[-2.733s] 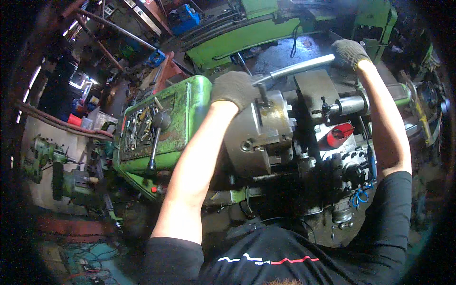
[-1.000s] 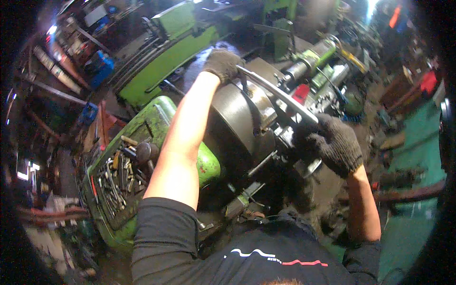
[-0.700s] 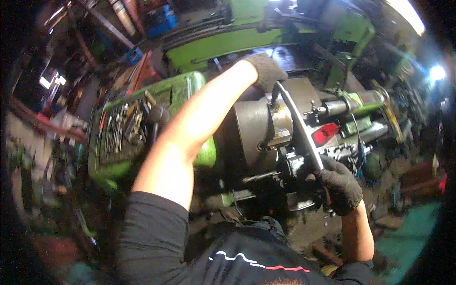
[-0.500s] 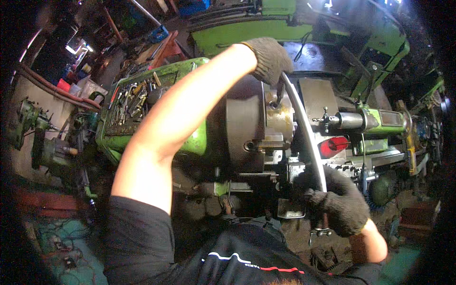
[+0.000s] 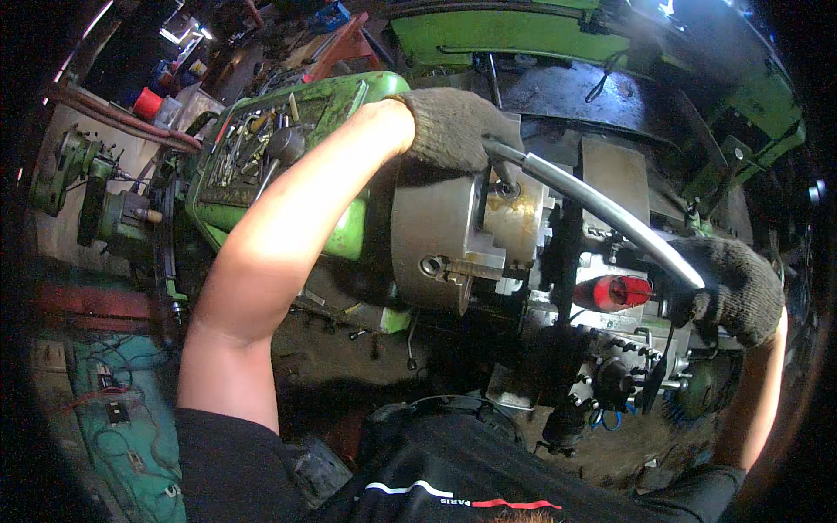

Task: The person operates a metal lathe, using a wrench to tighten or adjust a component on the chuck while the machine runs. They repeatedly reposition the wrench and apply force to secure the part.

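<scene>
A pale metal pipe (image 5: pixel 615 213) slants across the lathe, sleeved over the handle of a dark bent wrench (image 5: pixel 506 164). The wrench tip sits in a recess of the steel workpiece (image 5: pixel 516 228), which the jaws of the big lathe chuck (image 5: pixel 436 235) grip. My left hand (image 5: pixel 458 131), in a dark knitted glove, closes round the wrench at its bend, above the chuck. At the pipe's lower right end, my right hand (image 5: pixel 741 292), gloved alike, is wrapped round it. The glove hides that end of the pipe.
Beneath the pipe, a red container (image 5: pixel 615 293) lies on the carriage beside the tool post (image 5: pixel 615 375). Spanners and other hand tools (image 5: pixel 248 161) cover the green headstock (image 5: pixel 323 96) at left. A flat steel plate (image 5: pixel 615 179) lies behind the pipe.
My right hand has swung the pipe's near end out to the right and farther from my body. My left hand has shifted slightly left, still at the wrench. The view has moved a little.
</scene>
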`<state>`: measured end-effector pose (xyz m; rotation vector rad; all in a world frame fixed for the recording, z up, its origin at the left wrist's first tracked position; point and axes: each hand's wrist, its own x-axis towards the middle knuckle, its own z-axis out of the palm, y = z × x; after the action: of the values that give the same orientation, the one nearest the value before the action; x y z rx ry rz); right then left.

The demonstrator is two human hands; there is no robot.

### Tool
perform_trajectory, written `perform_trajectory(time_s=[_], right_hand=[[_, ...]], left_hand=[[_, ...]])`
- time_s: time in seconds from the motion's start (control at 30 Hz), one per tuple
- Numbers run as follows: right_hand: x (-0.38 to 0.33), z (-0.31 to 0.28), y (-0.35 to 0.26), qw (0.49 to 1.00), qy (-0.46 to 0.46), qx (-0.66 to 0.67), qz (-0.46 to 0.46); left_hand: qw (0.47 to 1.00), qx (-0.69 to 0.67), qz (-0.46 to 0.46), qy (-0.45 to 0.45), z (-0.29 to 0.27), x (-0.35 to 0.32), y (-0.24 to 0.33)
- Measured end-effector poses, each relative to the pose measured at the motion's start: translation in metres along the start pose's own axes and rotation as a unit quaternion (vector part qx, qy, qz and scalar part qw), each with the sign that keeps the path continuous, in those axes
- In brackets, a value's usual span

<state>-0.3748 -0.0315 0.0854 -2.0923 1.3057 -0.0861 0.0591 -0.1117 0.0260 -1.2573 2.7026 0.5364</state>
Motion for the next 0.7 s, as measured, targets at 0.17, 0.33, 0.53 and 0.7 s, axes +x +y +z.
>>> perform_trajectory(time_s=[0.17, 0.33, 0.53, 0.7], right_hand=[[0.054, -0.021, 0.018, 0.932, 0.064, -0.340, -0.104], [0.167, -0.025, 0.017, 0.878, 0.168, -0.433, -0.118], [0.190, 0.000, 0.026, 0.901, 0.146, -0.409, -0.026], [0.141, 0.013, -0.010, 0.935, 0.137, -0.323, 0.044]], left_hand=[[0.999, 0.010, -0.047, -0.026, 0.009, 0.007, 0.005], [0.992, -0.051, -0.103, -0.052, 0.007, 0.017, 0.011], [0.981, -0.004, -0.139, 0.137, 0.029, 0.007, 0.026], [0.980, 0.057, -0.074, 0.176, 0.028, -0.015, 0.004]])
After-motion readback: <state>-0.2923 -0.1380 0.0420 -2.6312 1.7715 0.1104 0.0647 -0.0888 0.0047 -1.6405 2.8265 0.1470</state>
